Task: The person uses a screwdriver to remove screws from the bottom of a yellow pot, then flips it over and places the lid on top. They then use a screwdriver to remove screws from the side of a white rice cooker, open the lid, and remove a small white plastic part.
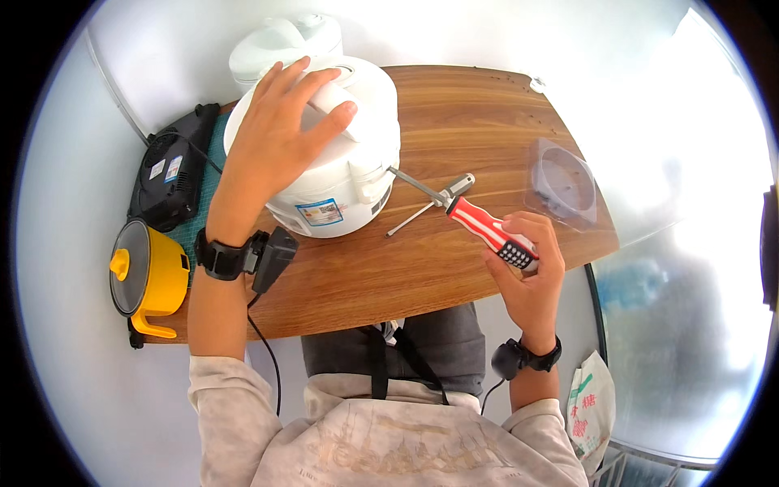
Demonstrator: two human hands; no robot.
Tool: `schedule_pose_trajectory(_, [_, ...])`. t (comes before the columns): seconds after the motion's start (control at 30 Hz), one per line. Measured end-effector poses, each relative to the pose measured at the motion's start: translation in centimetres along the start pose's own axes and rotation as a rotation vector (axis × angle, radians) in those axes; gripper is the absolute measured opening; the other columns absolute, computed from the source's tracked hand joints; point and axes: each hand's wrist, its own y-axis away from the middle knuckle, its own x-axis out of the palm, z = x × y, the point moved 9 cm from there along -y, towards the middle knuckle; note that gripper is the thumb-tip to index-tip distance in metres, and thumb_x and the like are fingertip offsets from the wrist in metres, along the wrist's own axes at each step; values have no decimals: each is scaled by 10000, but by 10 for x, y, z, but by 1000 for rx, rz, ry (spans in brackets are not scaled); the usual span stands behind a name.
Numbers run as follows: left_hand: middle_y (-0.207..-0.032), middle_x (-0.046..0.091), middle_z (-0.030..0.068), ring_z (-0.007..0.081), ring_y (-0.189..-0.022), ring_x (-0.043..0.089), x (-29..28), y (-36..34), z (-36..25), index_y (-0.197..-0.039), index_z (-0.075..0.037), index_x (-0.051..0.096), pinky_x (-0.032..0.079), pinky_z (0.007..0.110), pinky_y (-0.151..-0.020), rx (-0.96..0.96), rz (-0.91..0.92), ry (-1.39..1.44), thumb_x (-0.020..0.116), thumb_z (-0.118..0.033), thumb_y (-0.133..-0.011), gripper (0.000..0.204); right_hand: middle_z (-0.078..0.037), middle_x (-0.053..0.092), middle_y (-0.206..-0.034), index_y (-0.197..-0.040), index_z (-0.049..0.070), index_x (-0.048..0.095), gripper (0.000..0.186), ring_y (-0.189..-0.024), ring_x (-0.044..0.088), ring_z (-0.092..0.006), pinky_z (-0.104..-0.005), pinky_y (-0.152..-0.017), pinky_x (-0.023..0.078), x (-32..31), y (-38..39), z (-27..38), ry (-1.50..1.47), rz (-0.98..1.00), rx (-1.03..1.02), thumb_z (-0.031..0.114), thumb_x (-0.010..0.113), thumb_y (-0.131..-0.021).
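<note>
A white rice cooker [333, 199] with a blue-edged label stands at the table's far left-centre. My left hand [280, 142] lies on its lid by the carrying handle, fingers spread and stretched out. In my right hand [535, 264], closed around the grip, is a screwdriver [479, 223] with a red, white and black handle. Its shaft points up and left, and the tip meets the cooker's right side near a protruding part; whether it sits in a screw is too small to tell. Beneath that shaft, a second screwdriver [461, 185] with a grey handle rests on the wood.
Behind the cooker is another white appliance [280, 45]. A black device [172, 166] and a yellow lidded pot [158, 276] stand along the left edge. The wooden table [454, 105] holds a clear plastic container [564, 183] at right. A white bag [594, 406] hangs lower right.
</note>
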Motion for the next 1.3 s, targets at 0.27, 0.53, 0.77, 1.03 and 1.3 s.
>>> schedule_pose_trajectory(0.27, [-1076,626,112,232,-961,621,-33,53,-53,-1002,-36,620,512,347,-869,104,-109,367,614,-117,-968,88,-98,600,-1139,-1078,89,720,371,-970,657,-248,-347,-788,563,4,2,16,136,22,-78,-86,798,-760])
schedule_pose_trajectory(0.53, [-1043,624,50,146,-923,637,125,125,-122,-1214,-92,445,540,301,-790,-557,916,1583,587,-312,-1069,299,-112,550,-1185,-1120,97,714,441,-978,662,-259,-349,-774,570,2,3,15,154,17,-51,-106,796,-737])
schedule_pose_trajectory(0.77, [-1009,672,24,109,-926,670,139,92,-113,-1135,-124,548,582,263,-729,-809,603,1866,570,-337,-1077,222,-115,526,-1200,-1139,93,705,483,-1031,663,-275,-362,-795,581,-2,-5,14,169,41,-33,-112,798,-713])
schedule_pose_trajectory(1.03, [-1119,709,53,150,-980,720,137,89,-108,-1119,-120,585,626,275,-669,-826,678,1950,583,-280,-1070,167,-146,541,-1315,-1203,97,662,522,-1130,642,-320,-382,-852,575,-8,-16,21,203,83,-91,-40,824,-726])
schedule_pose_trajectory(1.3, [-1260,673,101,187,-1110,693,141,87,-102,-1169,-124,574,646,306,-794,-831,582,2038,595,-214,-1060,143,-160,732,-954,-1245,37,590,401,-818,713,-222,-336,-767,573,-5,-8,-23,-275,54,557,140,766,-900])
